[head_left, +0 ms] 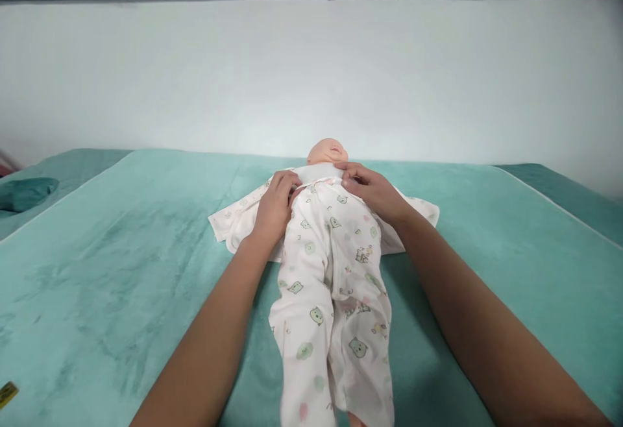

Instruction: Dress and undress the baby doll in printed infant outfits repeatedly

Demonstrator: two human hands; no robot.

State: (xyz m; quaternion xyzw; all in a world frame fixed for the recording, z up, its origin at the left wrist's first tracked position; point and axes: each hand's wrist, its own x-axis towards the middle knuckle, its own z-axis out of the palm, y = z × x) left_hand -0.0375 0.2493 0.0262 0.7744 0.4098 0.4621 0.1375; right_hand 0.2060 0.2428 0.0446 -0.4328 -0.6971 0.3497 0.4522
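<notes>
A baby doll [327,150] lies on its back with its head toward the wall. It wears white baby pants [335,271] printed with small green animals, and its torso has a plain whitish surface. Beneath the torso a matching baby shirt [233,219] is spread with its sleeves out to both sides. My left hand [278,201] has its fingers curled at the left end of the waistband. On the other side, my right hand [372,190] pinches the waistband near its right end, fingers reaching over the doll's belly. Parts of the fingertips are hidden by cloth.
A teal bed cover [121,271] lies under everything. A white wall [311,76] rises behind the doll. Bunched dark teal cloth [29,193] sits at the far left, and a small yellow-and-black object [7,393] lies at the lower left edge.
</notes>
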